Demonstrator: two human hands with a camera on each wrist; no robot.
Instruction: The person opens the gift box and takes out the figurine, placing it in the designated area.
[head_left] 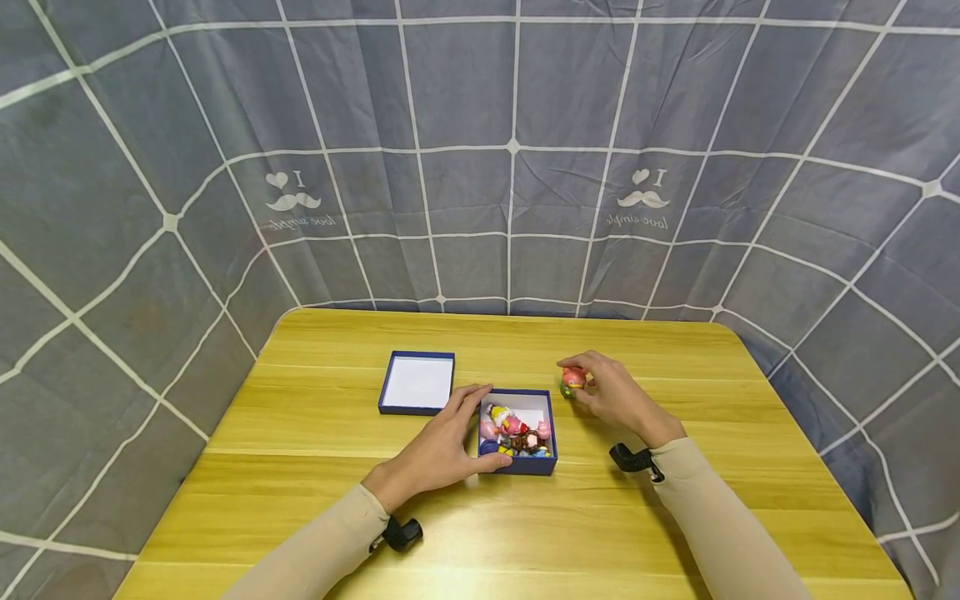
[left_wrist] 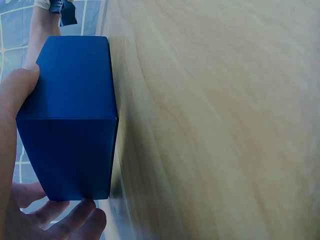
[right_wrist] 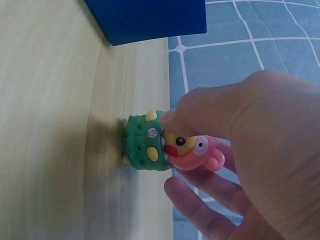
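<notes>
My left hand [head_left: 435, 450] grips a dark blue box [head_left: 528, 467], thumb at its near side and fingertips at its far side. Inside lie several small colourful toy figures [head_left: 517, 432], some pink, one with yellow and white parts. To the right of the box, my right hand [head_left: 617, 395] pinches a toy figurine [right_wrist: 145, 142] between thumb and fingers. It has a green base with yellow spikes, a yellow face with a red cheek, and a pink hood. In the right wrist view the figurine is upright, its green base right at the tabletop.
A blue-edged box lid [head_left: 417, 383] with a white inside lies to the left of the box. The wooden table [head_left: 480, 533] carries everything, and a grey checked curtain [head_left: 465, 92] hangs behind and at both sides.
</notes>
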